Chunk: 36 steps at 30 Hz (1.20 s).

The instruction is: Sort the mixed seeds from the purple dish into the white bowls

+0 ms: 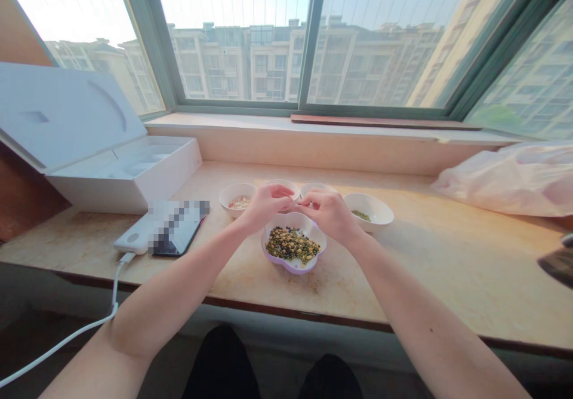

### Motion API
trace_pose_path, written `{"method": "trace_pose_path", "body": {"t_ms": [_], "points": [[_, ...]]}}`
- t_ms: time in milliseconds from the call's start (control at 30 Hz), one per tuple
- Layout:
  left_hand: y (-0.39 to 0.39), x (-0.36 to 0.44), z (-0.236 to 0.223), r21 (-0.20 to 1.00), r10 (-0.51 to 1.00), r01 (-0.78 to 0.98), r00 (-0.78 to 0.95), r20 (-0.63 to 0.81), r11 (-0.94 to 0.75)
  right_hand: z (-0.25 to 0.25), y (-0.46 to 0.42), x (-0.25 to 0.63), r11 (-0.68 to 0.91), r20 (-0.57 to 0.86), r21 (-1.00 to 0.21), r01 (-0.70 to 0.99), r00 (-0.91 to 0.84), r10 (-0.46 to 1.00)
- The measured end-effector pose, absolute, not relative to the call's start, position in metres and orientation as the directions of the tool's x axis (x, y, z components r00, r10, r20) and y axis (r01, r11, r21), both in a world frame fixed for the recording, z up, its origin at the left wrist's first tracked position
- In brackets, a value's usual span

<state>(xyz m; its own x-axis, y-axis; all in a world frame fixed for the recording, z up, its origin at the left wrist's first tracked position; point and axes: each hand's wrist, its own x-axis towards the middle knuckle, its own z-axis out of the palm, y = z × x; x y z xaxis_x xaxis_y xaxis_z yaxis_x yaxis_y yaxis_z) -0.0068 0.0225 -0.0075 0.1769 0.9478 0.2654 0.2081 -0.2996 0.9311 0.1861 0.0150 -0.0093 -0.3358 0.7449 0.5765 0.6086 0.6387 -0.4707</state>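
Observation:
A lilac flower-shaped dish (313, 260) full of mixed green, yellow and dark beans stands on the stone sill in front of me. My left hand (265, 203) and my right hand (329, 212) hover just above its far rim, fingertips curled together and almost meeting. Each looks pinched, but what the fingers hold is too small to see. Behind the hands stand several small white bowls: one at the left (236, 197) holds pale pieces, one at the right (370, 209) holds a few green beans, and two in the middle are partly hidden.
An open white box (120, 172) with its lid up sits at the left. A white power bank (134, 238) with a cable and a phone (179, 241) lie beside it. A plastic bag (510, 178) rests at the right. Windows rise behind the sill.

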Motion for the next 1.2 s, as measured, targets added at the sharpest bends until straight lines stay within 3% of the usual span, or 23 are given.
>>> {"method": "trace_pose_path", "body": {"t_ms": [67, 133, 333, 433, 567, 733, 833, 967, 1200], "points": [[0.032, -0.014, -0.009, 0.755, 0.873, 0.459, 0.113, 0.474, -0.469, -0.007, 0.015, 0.187, 0.615, 0.54, -0.484, 0.623, -0.341, 0.77], [0.041, -0.022, -0.01, 0.593, 0.811, 0.607, 0.157, 0.564, -0.53, -0.006, 0.013, 0.186, 0.599, 0.483, -0.485, 0.637, -0.375, 0.791], [0.054, -0.031, -0.012, 0.356, 0.796, 0.783, 0.272, 0.54, -0.51, -0.007, 0.008, 0.18, 0.661, 0.383, -0.474, 0.582, -0.539, 0.75], [0.05, -0.029, -0.013, 0.332, 0.801, 0.789, 0.31, 0.511, -0.517, -0.011, 0.009, 0.18, 0.65, 0.345, -0.496, 0.575, -0.557, 0.756], [0.041, -0.028, -0.01, 0.393, 0.809, 0.747, 0.322, 0.492, -0.536, -0.014, 0.015, 0.185, 0.632, 0.354, -0.528, 0.567, -0.529, 0.771], [0.026, -0.024, 0.0, 0.413, 0.776, 0.662, 0.469, 0.422, -0.625, -0.009, 0.026, 0.197, 0.552, 0.502, -0.51, 0.66, -0.293, 0.814], [0.013, -0.02, 0.006, 0.394, 0.706, 0.591, 0.643, 0.297, -0.704, -0.008, 0.035, 0.207, 0.408, 0.54, -0.473, 0.781, -0.109, 0.834], [-0.004, -0.013, 0.008, 0.334, 0.588, 0.526, 0.8, 0.12, -0.782, -0.012, 0.046, 0.219, 0.273, 0.502, -0.396, 0.877, -0.042, 0.864], [-0.011, -0.015, 0.002, 0.282, 0.585, 0.562, 0.811, -0.001, -0.778, -0.015, 0.048, 0.221, 0.239, 0.47, -0.413, 0.879, -0.019, 0.883]]}}
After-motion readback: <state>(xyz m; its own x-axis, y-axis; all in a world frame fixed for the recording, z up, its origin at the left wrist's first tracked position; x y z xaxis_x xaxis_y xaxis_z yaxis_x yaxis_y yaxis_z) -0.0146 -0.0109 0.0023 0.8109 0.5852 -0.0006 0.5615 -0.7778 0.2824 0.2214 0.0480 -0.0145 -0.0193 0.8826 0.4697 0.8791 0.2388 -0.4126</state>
